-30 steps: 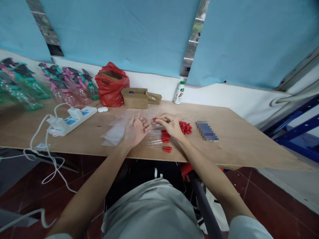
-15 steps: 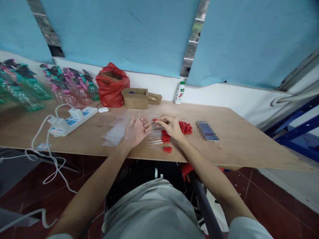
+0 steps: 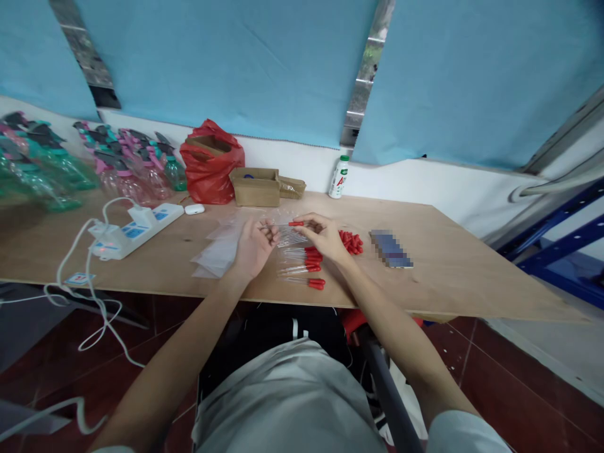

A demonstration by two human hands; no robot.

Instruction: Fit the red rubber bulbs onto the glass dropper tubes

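Note:
Between my hands a glass dropper with a red rubber bulb (image 3: 296, 224) lies level above the table. My left hand (image 3: 255, 246) pinches the glass end, palm turned up. At the bulb, the fingers of my right hand (image 3: 325, 236) are closed on it. Beneath and in front of my hands lie several finished droppers (image 3: 309, 268) in rows, red bulbs to the right. Loose glass tubes (image 3: 291, 239) lie between my hands. A pile of red rubber bulbs (image 3: 352, 242) sits just right of my right hand. Clear plastic bags (image 3: 214, 257) lie left of my left hand.
A phone (image 3: 391, 249) lies to the right. Behind stand a bottle (image 3: 339, 177), an open cardboard box (image 3: 255, 189) and a red plastic bag (image 3: 212, 167). On the left are a power strip (image 3: 136, 234) with cables, a white case (image 3: 194, 209) and several spray bottles (image 3: 54, 167).
My hands have drawn slightly apart, so more of the dropper shows between them. My left hand has shifted a little left and its fingers have closed on the glass end.

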